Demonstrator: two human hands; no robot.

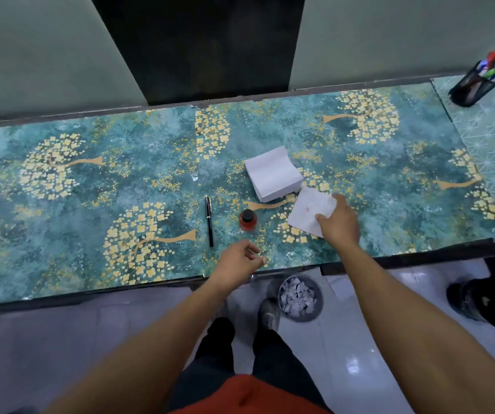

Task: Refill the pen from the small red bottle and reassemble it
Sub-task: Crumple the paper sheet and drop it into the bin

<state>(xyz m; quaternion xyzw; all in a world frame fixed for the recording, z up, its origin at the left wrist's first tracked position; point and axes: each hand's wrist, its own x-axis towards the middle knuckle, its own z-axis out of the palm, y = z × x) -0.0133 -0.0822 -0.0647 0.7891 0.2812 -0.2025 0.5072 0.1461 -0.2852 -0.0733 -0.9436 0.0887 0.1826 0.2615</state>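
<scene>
**Pen lies capped on the table while a hand holds a tissue**

A long table point(61, 180) with a blue-green cover and yellow flower trees fills most of the view. A round grey bin point(300, 298) full of crumpled white paper stands on the floor under the near edge. A black mesh cup point(476, 85) with coloured pens stands at the far right corner.

A thick stack of white paper napkins point(271, 174) sits near the middle. Just beside it, on the right, lies one loose white tissue point(309, 209) with a small pink spot.

The right hand point(340, 222) rests on that tissue. Its fingers and thumb curl around the near edge and pinch it.

The left hand point(238, 256) hovers over the near edge of the table. Its fingers are loosely curled and hold nothing.

The small red ink bottle point(248, 219) with a black cap stands upright, between the pen and the tissue.

The slim black pen point(209, 221) lies flat to the left of the bottle, near it but not touching. Its long side runs from far to near, and the end with the clip points away from the person.
</scene>
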